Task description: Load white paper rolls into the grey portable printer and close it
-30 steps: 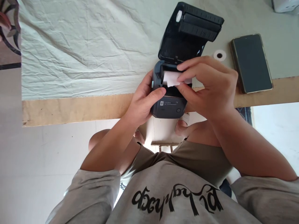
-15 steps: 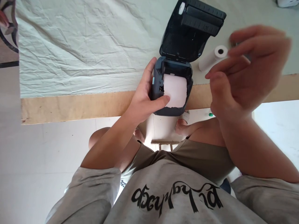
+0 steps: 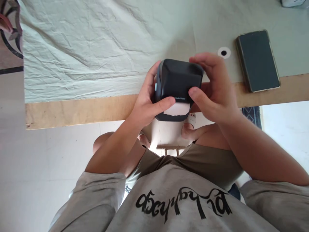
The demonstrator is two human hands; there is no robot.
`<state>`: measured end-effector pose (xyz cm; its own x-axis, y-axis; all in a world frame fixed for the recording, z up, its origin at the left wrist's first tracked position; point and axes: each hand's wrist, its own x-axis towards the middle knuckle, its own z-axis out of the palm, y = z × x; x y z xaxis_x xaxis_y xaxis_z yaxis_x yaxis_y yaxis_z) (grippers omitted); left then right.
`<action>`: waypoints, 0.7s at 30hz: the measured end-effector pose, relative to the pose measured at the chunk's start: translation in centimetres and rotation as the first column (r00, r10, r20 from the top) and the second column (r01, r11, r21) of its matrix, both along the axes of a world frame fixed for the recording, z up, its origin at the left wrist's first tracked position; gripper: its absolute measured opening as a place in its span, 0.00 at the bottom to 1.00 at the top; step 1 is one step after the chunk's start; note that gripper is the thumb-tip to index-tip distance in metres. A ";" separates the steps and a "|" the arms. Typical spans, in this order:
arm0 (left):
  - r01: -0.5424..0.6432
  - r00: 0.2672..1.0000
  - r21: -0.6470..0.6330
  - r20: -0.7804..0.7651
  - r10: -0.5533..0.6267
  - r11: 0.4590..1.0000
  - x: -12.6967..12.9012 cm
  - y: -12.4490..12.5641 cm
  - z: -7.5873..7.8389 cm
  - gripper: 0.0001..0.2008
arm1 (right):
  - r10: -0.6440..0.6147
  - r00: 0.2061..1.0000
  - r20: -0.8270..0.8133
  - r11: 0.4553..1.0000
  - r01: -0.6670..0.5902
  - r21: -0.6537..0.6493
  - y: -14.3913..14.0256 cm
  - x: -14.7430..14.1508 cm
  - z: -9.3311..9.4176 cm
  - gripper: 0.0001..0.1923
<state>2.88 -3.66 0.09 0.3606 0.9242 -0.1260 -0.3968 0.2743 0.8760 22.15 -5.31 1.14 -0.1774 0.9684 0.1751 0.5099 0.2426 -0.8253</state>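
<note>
Both hands clamp a small dark printer (image 3: 178, 87) at the near table edge (image 3: 72, 111). Left hand (image 3: 147, 103) grips its left side, thumb laid across the front just by the white paper tab (image 3: 177, 110) poking out of the slot. Right hand (image 3: 212, 91) wraps the right side w/ fingers curled over the closed lid, thumb on the front face. Printer sits partly over the wooden lip, so a slack grip or a hard push on the lid could tip it off toward the lap; that left thumb could also crease or pull the paper crooked. Paper slot points back at the person; the body's nearly square, longer side approx. left-to-right along the edge. Right of the grip, just beyond the fingers, a spare paper roll (image 3: 223, 52) stands on end, then a phone (image 3: 258, 60) lying flat, screen dark.
</note>
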 end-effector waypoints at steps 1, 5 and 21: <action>-0.002 1.000 -0.004 -0.009 0.002 1.000 0.0 0.0 0.2 0.30 | 0.043 0.998 -0.050 0.998 -0.045 -0.044 0.1 -0.1 -0.3 0.28; 0.052 0.995 -0.116 -0.084 -0.062 0.992 -0.2 0.1 1.3 0.20 | 0.150 0.969 -0.194 0.980 -0.171 -0.097 0.6 -0.1 -1.4 0.35; 0.066 0.986 -0.168 0.164 -0.039 0.984 0.1 1.3 0.0 0.12 | 0.021 0.950 -0.312 0.942 -0.123 -0.311 0.4 -0.4 -0.3 0.31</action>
<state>2.95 -2.35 0.08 0.4363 0.8728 -0.2186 -0.5082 0.4395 0.7406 21.74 -4.89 0.81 -0.2377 0.9673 -0.0888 0.2173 -0.0362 -0.9754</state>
